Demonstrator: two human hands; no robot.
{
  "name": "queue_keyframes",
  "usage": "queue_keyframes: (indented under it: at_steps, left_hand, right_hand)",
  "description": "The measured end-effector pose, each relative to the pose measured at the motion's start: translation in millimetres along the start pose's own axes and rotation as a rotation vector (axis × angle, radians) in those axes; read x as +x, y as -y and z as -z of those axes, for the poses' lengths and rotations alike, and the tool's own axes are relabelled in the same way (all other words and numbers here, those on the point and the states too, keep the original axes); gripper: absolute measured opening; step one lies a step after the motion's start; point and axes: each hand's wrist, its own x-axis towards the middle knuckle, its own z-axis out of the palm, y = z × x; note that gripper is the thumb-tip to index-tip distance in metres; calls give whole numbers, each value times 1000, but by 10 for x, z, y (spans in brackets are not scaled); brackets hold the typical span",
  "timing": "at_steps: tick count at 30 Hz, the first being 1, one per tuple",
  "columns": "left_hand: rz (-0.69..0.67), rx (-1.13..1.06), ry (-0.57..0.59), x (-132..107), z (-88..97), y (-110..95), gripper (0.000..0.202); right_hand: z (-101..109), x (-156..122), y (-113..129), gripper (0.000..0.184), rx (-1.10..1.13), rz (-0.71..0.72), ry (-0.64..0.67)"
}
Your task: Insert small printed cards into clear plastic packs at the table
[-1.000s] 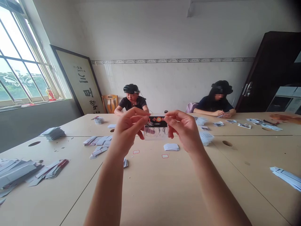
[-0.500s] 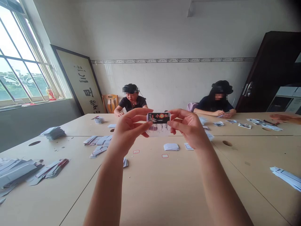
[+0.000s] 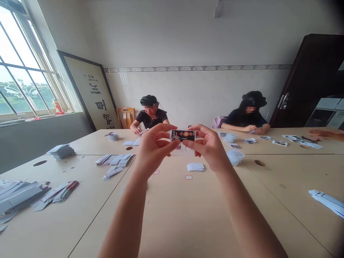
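Observation:
Held up in front of me at chest height is a fish hook packet (image 3: 184, 135), a clear pouch with a black printed card along its top. Several small dark hooks show faintly in the clear part below the card. My left hand (image 3: 152, 147) pinches the packet's left side, thumb on the card's lower edge. From the right, my right hand (image 3: 212, 146) grips the other side in the same way. Both thumb tips nearly meet at the middle. My fingers behind the packet are partly hidden.
A stack of white cards (image 3: 196, 167) lies beyond my hands, near a small red-bordered label (image 3: 188, 177). Clear pouches (image 3: 235, 157) are heaped to the right. Card piles (image 3: 20, 199) cover the left. Two people (image 3: 152, 113) sit across the table (image 3: 188, 218).
My thumbs have slid inward along the card's lower edge, and my hands have come closer together. Across the table, the left person's hands now hold a pale sheet.

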Motion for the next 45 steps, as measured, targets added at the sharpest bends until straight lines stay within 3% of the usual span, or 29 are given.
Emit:
queue_keyframes:
  at_steps: [11,15,18,21,23,28,33,38,45]
  left_hand:
    - [69,-150,80,19,169,3,40]
    - [91,-163,13,45,188,25,46]
    - [91,-144,-55,135,252,152,49]
    - [140,0,-153,280,377,404,49]
    - [272,216,-190,386,474,624,46]
    - [503,525,-227,582,671,1244,39]
    - [658,711,-142,618,712,1750,37]
    - [694,759,-92,608,617,2000,42]
    - [706,737,-95,536,406,2147,41]
  right_hand:
    - [183,21,121,34,248,-90,199]
    - [185,33,111,42,266,-120,169]
    - [145,78,6,55,158,-115,81]
    - [70,146,-188,53,-88,-108,-71]
    - [-7,196,-355,43,-223,-124,-121]
    - [-358,245,-918,30,-392,-278,76]
    - [-912,-51,-1576,23,-616,-311,81]
    - [-1250,-467,-1972,31,-776,-236,198]
    - [-1259,-545,-2156,29,-823,-149,272]
